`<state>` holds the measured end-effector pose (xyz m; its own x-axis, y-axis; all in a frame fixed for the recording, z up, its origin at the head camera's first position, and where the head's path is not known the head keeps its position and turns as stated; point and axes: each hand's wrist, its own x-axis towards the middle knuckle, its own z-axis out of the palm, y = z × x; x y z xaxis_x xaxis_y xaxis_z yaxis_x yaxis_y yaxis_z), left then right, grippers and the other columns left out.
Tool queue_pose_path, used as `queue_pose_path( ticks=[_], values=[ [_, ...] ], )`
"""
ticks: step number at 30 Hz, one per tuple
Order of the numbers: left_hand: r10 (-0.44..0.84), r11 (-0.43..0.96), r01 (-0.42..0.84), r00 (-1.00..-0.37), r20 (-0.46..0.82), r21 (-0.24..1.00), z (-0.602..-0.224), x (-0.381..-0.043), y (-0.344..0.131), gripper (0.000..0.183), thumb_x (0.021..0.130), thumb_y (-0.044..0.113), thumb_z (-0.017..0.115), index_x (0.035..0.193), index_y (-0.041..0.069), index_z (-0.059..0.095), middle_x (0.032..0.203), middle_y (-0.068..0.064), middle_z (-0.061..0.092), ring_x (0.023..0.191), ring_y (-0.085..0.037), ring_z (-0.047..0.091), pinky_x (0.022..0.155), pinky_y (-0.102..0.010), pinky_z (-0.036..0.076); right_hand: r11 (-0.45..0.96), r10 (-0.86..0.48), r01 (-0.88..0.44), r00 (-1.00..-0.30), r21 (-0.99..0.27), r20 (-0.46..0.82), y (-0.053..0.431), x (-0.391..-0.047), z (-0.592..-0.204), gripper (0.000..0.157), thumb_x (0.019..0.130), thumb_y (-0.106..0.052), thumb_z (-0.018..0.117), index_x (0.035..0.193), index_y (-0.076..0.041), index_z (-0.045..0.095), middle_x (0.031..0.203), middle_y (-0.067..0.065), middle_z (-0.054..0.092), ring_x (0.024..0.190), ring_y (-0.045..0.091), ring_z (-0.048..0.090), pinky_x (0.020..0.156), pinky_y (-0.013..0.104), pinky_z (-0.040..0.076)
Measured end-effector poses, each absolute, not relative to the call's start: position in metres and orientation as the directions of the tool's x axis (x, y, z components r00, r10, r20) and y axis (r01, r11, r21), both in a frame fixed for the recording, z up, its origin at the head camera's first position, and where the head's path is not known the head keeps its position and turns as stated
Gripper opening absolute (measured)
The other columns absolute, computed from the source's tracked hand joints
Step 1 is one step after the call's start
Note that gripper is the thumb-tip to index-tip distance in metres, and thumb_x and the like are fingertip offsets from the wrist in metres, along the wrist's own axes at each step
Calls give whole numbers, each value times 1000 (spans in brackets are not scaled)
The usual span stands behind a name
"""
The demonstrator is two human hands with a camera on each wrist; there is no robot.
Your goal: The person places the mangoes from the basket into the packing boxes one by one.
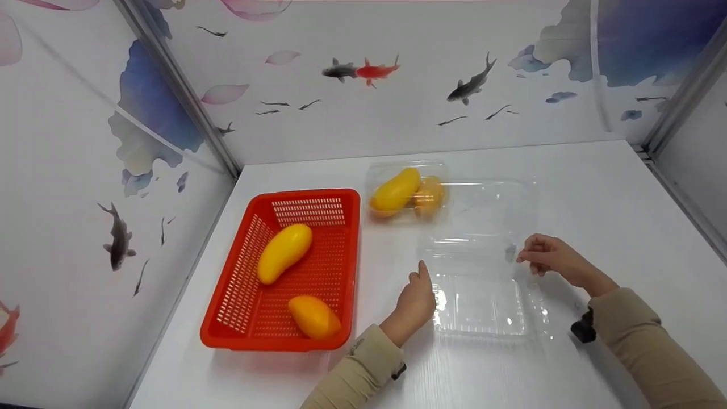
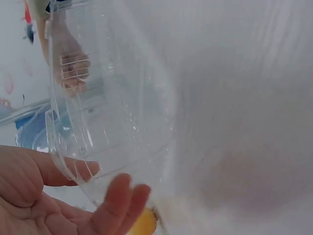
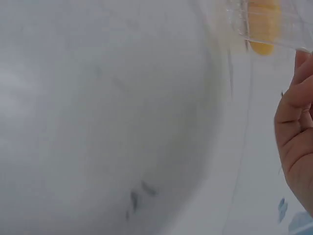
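Observation:
A clear plastic clamshell box [image 1: 480,307] lies unfolded on the white table, its two halves spread front and back. At its left edge is my left hand [image 1: 417,298], fingers loosely extended; in the left wrist view the thumb [image 2: 80,169] and fingertips [image 2: 120,193] reach around its corner. My right hand [image 1: 548,258] pinches the box's right edge near the fold, with fingers bent. In the right wrist view, those fingertips meet the plastic rim. Left of the box, a red basket [image 1: 355,250] holds a long yellow mango [image 1: 285,253] and a rounder orange-yellow mango [image 1: 314,318].
Behind the basket's right side stands another clear box [image 1: 437,166], closed, with a yellow mango [image 1: 396,190] and an orange-yellow fruit [image 1: 429,196] inside. Printed panels [image 1: 397,119] wall the table at the back and sides.

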<state>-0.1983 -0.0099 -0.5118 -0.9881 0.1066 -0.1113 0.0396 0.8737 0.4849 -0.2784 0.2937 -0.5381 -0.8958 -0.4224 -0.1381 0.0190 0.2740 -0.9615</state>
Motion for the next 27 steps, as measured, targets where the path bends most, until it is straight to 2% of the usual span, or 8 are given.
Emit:
queue_pose_path(
  ticks=[5, 7, 10, 13, 16, 19, 23, 27],
  values=[
    [71, 977, 55, -995, -69, 204, -512, -192, -8, 67, 82, 28, 67, 138, 6, 38, 142, -24, 28, 126, -42, 35, 93, -45, 41, 220, -397, 87, -902, -972, -171, 262, -286, -547, 17, 91, -17, 56, 92, -3, 46, 86, 1, 66, 57, 6, 51, 54, 21, 46],
    [91, 992, 84, -993, -73, 92, -511, -187, -7, 67, 81, 37, 66, 136, 10, 42, 145, -21, 26, 130, -43, 28, 100, -49, 33, 196, -375, 119, -908, -973, -186, 251, -289, -548, 16, 91, -16, 56, 92, -5, 45, 84, -1, 66, 57, 6, 51, 54, 20, 47],
    [145, 988, 139, -984, -99, 66, -507, -178, -4, 60, 83, 43, 61, 132, 12, 48, 144, -18, 31, 130, -43, 29, 103, -51, 28, 180, -359, 134, -913, -974, -192, 235, -293, -548, 17, 91, -16, 56, 93, -7, 43, 83, -4, 65, 56, 5, 51, 55, 20, 47],
    [235, 968, 224, -967, -94, 115, -503, -169, 2, 50, 86, 44, 56, 125, 14, 54, 134, -12, 46, 121, -36, 43, 98, -45, 34, 166, -344, 138, -920, -976, -188, 219, -295, -546, 17, 91, -15, 55, 95, -6, 42, 81, -5, 65, 55, 5, 52, 55, 20, 48],
    [334, 938, 326, -941, -54, 116, -501, -164, 7, 36, 87, 40, 56, 117, 20, 60, 115, -1, 59, 98, -23, 57, 80, -33, 43, 154, -306, 144, -934, -978, -186, 205, -297, -545, 20, 92, -13, 53, 101, -1, 40, 81, -6, 64, 55, 5, 52, 55, 20, 48],
    [398, 915, 397, -917, 0, 73, -503, -163, 11, 23, 86, 31, 60, 108, 26, 65, 94, 6, 66, 75, -13, 58, 61, -25, 40, 153, -257, 163, -946, -975, -199, 192, -299, -543, 34, 93, -15, 51, 117, 4, 35, 83, -7, 64, 55, 5, 51, 56, 19, 48],
    [412, 910, 413, -910, 41, 42, -508, -166, 12, 19, 84, 23, 62, 101, 28, 68, 83, 9, 68, 67, -11, 58, 56, -23, 39, 182, -240, 207, -939, -961, -247, 179, -300, -542, 54, 94, -18, 50, 136, 2, 23, 96, 0, 63, 61, 6, 53, 63, 19, 50],
    [394, 916, 396, -918, 41, 62, -509, -171, 11, 19, 82, 18, 64, 100, 26, 67, 82, 9, 67, 68, -11, 59, 59, -23, 41, 273, -258, 250, -911, -929, -321, 172, -294, -542, 55, 95, -25, 47, 138, 1, 24, 93, 6, 57, 62, 7, 51, 61, 20, 48]
  ],
)
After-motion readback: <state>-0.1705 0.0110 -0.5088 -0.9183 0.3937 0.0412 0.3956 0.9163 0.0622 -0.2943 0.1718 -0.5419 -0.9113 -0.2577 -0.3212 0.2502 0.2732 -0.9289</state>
